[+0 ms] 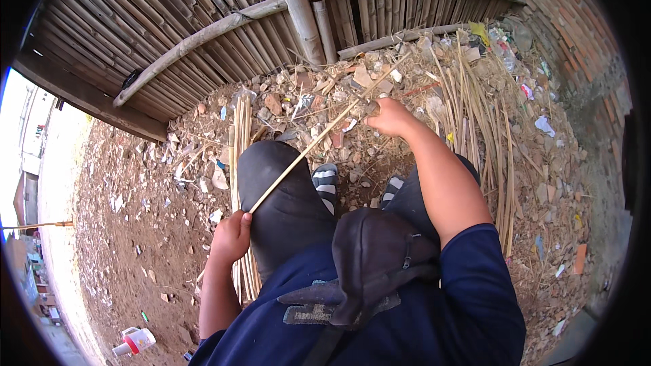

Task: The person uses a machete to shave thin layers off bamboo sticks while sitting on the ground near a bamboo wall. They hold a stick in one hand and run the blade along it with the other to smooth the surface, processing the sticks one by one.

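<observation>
Left hand [232, 236] grip clamped on lower end of a long thin strip [291, 166]. Strip slants up-right across the left thigh [268, 163]. Right hand [392, 116] curled beside its upper stretch; can't tell what that grip has. More strips [466, 108] lie right, on littered ground [156, 230].

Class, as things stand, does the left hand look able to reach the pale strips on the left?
Probably yes: the left hand is close to the pale strips and nothing seems to block it, though it may have to release the stick it grips.
</observation>
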Demonstrator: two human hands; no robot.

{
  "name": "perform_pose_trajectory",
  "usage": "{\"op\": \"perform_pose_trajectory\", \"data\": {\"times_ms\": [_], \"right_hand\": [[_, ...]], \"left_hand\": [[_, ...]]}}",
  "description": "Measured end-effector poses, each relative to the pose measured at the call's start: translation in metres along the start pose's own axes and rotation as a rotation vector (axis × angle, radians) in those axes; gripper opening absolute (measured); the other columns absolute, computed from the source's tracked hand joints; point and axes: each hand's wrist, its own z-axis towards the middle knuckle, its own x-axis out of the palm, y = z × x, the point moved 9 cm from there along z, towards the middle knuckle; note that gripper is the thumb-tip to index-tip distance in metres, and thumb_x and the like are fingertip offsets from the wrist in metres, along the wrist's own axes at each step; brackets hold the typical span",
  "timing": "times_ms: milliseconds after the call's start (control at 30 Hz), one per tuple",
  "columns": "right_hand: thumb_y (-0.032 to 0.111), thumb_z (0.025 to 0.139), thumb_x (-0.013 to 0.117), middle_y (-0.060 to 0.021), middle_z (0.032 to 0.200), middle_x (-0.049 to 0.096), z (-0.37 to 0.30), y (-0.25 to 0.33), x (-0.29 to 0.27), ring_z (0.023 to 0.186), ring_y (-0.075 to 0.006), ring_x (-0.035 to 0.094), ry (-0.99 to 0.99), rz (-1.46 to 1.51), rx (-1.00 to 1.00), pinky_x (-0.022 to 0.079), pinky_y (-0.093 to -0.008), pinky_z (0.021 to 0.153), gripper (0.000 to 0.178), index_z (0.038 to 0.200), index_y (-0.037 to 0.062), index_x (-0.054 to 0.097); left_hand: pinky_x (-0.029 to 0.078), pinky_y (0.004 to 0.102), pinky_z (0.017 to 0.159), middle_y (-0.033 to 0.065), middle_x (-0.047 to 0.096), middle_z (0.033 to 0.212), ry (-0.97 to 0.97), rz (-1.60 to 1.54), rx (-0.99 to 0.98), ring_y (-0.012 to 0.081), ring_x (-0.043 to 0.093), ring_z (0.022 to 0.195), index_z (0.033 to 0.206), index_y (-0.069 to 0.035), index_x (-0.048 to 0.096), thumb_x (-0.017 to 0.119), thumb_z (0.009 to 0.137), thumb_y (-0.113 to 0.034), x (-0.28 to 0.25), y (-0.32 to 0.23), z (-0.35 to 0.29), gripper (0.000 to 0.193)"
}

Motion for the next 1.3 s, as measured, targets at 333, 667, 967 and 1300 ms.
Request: {"op": "perform_pose_trajectory", "data": {"times_ms": [333, 667, 967, 1300], "right_hand": [[0.029, 0.083, 0.072, -0.0179, 0.097, 0.072, -0.038, 0.058, 0.02, 0.095, -0.0363, 0.07, 0.29, -0.212, -0.175, 0.054, -0.0484, 0.084, 0.028, 0.103, 0.0092, 0.071], [0.03, 0.082, 0.074, -0.0216, 0.107, 0.072, -0.025, 0.047, 0.009, 0.103, -0.0388, 0.068, 0.095, -0.166, -0.067, 0.054, -0.0456, 0.092, 0.039, 0.112, 0.0051, 0.07], [0.033, 0.084, 0.074, -0.0199, 0.102, 0.072, -0.012, 0.039, 0.001, 0.1, -0.0385, 0.069, 0.044, -0.206, -0.153, 0.055, -0.048, 0.087, 0.044, 0.119, 0.0074, 0.066], [0.034, 0.085, 0.073, -0.018, 0.082, 0.07, -0.044, 0.075, -0.013, 0.08, -0.0405, 0.069, -0.137, -0.329, -0.4, 0.054, -0.0517, 0.07, 0.031, 0.101, 0.0091, 0.063]], "left_hand": [[0.047, 0.0525, 0.065, 0.0267, 0.062, 0.072, 0.032, -0.029, -0.005, 0.0484, 0.062, 0.071, 0.083, 0.001, 0.057, 0.044, 0.108, -0.034, 0.006, 0.012, 0.001, 0.045], [0.05, 0.0489, 0.069, 0.0228, 0.066, 0.074, 0.016, -0.074, -0.08, 0.0437, 0.066, 0.074, 0.084, 0.002, 0.062, 0.041, 0.109, -0.033, 0.003, 0.009, 0.0, 0.048], [0.05, 0.0489, 0.067, 0.0212, 0.065, 0.072, -0.001, -0.088, -0.085, 0.043, 0.065, 0.071, 0.082, 0.001, 0.062, 0.041, 0.109, -0.037, 0.006, 0.015, 0.004, 0.051], [0.047, 0.0551, 0.061, 0.0233, 0.063, 0.07, -0.266, 0.104, -0.004, 0.0465, 0.063, 0.067, 0.082, -0.003, 0.058, 0.057, 0.102, -0.037, -0.012, -0.008, -0.009, 0.039]]}}
